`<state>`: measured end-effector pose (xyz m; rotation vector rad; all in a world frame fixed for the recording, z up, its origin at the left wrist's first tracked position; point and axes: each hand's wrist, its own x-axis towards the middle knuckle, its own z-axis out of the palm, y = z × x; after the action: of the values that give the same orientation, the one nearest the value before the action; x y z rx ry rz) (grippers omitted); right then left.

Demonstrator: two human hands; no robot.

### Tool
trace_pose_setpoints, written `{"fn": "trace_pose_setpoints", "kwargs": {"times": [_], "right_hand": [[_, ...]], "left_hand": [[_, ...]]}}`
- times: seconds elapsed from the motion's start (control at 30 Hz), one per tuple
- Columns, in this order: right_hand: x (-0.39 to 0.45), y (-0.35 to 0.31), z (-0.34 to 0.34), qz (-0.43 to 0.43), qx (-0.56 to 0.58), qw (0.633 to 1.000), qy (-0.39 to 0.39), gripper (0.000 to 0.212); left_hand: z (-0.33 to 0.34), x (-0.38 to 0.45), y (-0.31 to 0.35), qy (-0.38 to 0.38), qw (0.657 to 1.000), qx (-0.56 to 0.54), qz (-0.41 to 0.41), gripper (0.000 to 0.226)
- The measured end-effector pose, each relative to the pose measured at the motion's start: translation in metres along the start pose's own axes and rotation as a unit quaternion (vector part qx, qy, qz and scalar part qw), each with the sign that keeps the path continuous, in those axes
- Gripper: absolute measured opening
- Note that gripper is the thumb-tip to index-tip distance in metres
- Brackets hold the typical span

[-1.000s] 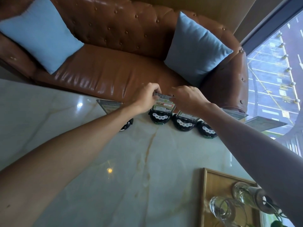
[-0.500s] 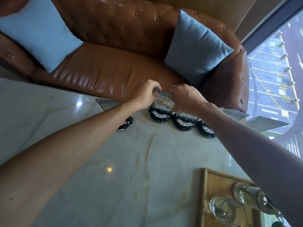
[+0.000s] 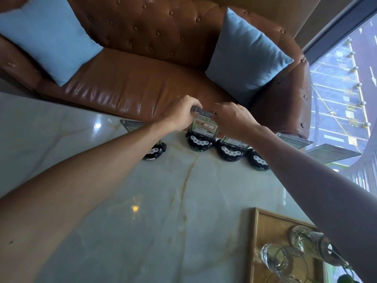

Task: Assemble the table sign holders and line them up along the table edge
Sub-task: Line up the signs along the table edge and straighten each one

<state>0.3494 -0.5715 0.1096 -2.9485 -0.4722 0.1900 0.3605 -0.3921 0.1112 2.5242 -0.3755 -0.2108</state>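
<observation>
Several sign holders with round black bases stand in a row along the far edge of the marble table (image 3: 142, 201). The second one from the left (image 3: 201, 142) carries a clear panel with a green and white card (image 3: 204, 126). My left hand (image 3: 181, 114) and my right hand (image 3: 232, 117) both pinch the top edge of that panel, one at each corner. The leftmost holder (image 3: 154, 151) is partly hidden under my left forearm. Two more holders (image 3: 231, 152) (image 3: 258, 160) stand to the right, the far one half covered by my right arm.
A brown leather sofa (image 3: 132, 88) with two blue cushions (image 3: 49, 37) (image 3: 246, 58) sits just beyond the table edge. A wooden tray (image 3: 271, 231) with glass vessels (image 3: 283, 260) lies at the near right. A window (image 3: 346, 88) fills the right side.
Both hands stay on the top of the same panel. They and the card have shifted only slightly; the camera tilted a little.
</observation>
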Motion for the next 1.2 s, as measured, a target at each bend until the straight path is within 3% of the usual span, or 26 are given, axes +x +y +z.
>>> {"fn": "trace_pose_setpoints", "kwargs": {"times": [0.13,0.33,0.47,0.57,0.67,0.8,1.0,1.2], "right_hand": [[-0.002,-0.002,-0.006,0.01,0.008,1.0,-0.02,0.023],[0.001,-0.037,-0.02,-0.018,0.042,0.991,0.129,0.021],[0.006,-0.083,-0.015,-0.136,0.062,0.982,0.115,0.016],[0.014,-0.11,-0.001,-0.172,0.049,0.984,0.011,0.024],[0.025,-0.129,0.017,-0.164,0.042,0.985,-0.033,0.031],[0.042,-0.137,0.017,-0.127,0.035,0.991,-0.019,0.017],[0.063,-0.119,0.008,-0.083,0.005,0.997,-0.011,0.013],[0.069,-0.098,0.004,-0.047,0.014,0.999,-0.011,0.018]], "left_hand": [[-0.012,-0.005,-0.009,-0.021,0.999,-0.01,-0.025,0.047],[-0.058,-0.029,-0.043,-0.069,0.996,0.019,-0.062,0.046],[-0.084,-0.049,-0.071,-0.116,0.989,0.044,-0.085,0.048],[-0.089,-0.061,-0.095,-0.114,0.987,0.075,-0.088,0.038],[-0.086,-0.069,-0.115,-0.095,0.99,0.077,-0.076,0.025],[-0.081,-0.071,-0.12,-0.054,0.995,0.068,-0.042,0.012],[-0.078,-0.049,-0.113,-0.034,0.998,0.05,-0.009,0.009],[-0.069,-0.023,-0.106,-0.027,0.999,0.039,0.003,0.022]]}}
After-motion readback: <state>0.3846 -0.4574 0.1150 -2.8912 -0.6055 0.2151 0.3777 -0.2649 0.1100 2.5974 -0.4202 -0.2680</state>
